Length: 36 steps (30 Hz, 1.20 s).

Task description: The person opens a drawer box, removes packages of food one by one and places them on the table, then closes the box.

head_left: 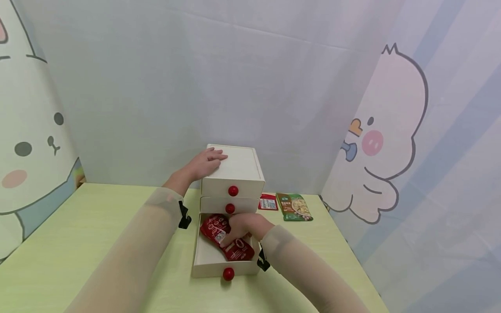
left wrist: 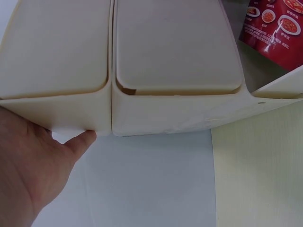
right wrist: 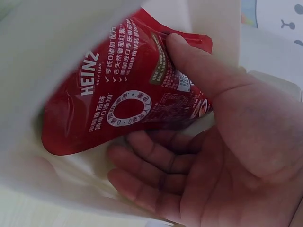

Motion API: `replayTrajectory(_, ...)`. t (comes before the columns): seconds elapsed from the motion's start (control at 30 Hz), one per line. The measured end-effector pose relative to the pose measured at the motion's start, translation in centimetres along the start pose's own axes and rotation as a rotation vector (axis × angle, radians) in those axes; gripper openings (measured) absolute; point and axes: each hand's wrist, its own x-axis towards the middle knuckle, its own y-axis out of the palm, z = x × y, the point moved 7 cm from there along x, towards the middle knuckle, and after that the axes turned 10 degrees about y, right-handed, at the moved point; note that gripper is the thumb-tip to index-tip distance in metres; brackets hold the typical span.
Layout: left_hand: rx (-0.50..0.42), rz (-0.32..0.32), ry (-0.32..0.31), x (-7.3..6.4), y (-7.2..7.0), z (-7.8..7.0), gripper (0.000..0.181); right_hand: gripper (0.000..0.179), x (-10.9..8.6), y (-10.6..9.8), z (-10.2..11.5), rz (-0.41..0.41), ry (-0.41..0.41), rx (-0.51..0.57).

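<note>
A white drawer unit (head_left: pixel 237 163) with red knobs stands on the table, its bottom drawer (head_left: pixel 203 254) pulled out. On the unit's top rests my left hand (head_left: pixel 205 164), fingers extended; in the left wrist view its thumb touches the side. My right hand (head_left: pixel 245 227) reaches into the bottom drawer and holds a red Heinz ketchup pouch (right wrist: pixel 128 90). The thumb lies across the pouch's printed face, while the fingers curl below its edge, partly hidden behind it. In the head view the pouch lies slanted within the drawer walls.
Behind the unit to the right lie a green-and-brown food packet (head_left: pixel 294 207) and a red packet with a white label (head_left: pixel 268 202). A pale green table (head_left: pixel 117 208) carries everything. Cartoon-printed curtains (head_left: pixel 289 95) hang behind and at both sides.
</note>
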Motion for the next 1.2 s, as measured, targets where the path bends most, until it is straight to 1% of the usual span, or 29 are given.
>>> replayTrajectory(0.17, 0.003, 0.004, 0.003, 0.0, 0.0, 0.0, 0.057, 0.07, 0.5, 0.3, -0.5, 0.012, 0.032, 0.04)
replayTrajectory(0.33, 0.002, 0.006, 0.007, 0.0, 0.0, 0.0, 0.056, 0.081, 0.8, 0.5, -0.8, 0.024, 0.046, 0.025)
replayTrajectory(0.5, -0.008, 0.002, 0.007, 0.0, 0.0, 0.0, 0.057, 0.079, 1.1, 0.5, -1.1, 0.037, 0.043, 0.077)
replayTrajectory(0.63, -0.004, 0.001, 0.007, 0.1, -0.1, 0.1, 0.057, 0.073, 1.0, 0.5, -1.1, 0.041, 0.009, 0.129)
replayTrajectory(0.73, -0.001, 0.004, 0.008, 0.1, -0.1, 0.1, 0.057, 0.071, 0.8, 0.5, -1.1, 0.049, -0.012, 0.194)
replayTrajectory(0.8, -0.001, 0.005, 0.007, 0.1, -0.1, 0.1, 0.057, 0.071, 0.7, 0.5, -1.2, 0.062, -0.012, 0.24)
replayTrajectory(0.97, -0.001, 0.006, 0.006, 0.0, -0.1, 0.1, 0.057, 0.074, 0.3, 0.5, -1.3, 0.069, 0.005, 0.308)
replayTrajectory(1.07, -0.002, 0.004, 0.006, 0.0, -0.1, 0.1, 0.057, 0.076, 0.1, 0.3, -1.4, 0.044, -0.001, 0.343)
replayTrajectory(1.2, 0.0, 0.003, 0.003, 0.0, -0.1, 0.0, 0.057, 0.074, -0.1, -0.1, -1.6, -0.023, -0.031, 0.355)
